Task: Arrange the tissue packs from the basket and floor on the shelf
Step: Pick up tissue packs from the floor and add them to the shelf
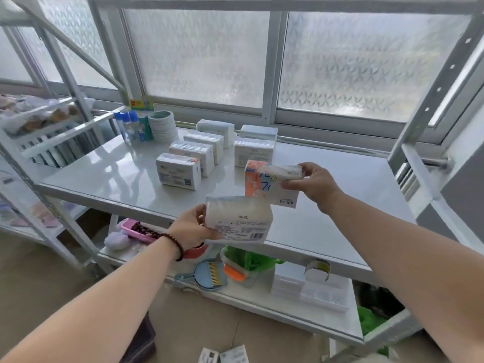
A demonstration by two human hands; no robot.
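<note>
White pack [239, 221] clamped in left hand [192, 227], orange pack [272, 183] in right hand [315, 184]; next: set both on shelf [110, 174] beside rows.

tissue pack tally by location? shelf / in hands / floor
On shelf: 6 packs, in a row of 4 and a row of 2
In hands: 2, left hand 1, right hand 1
On floor: 2 visible at the bottom edge
Total: 10
</note>
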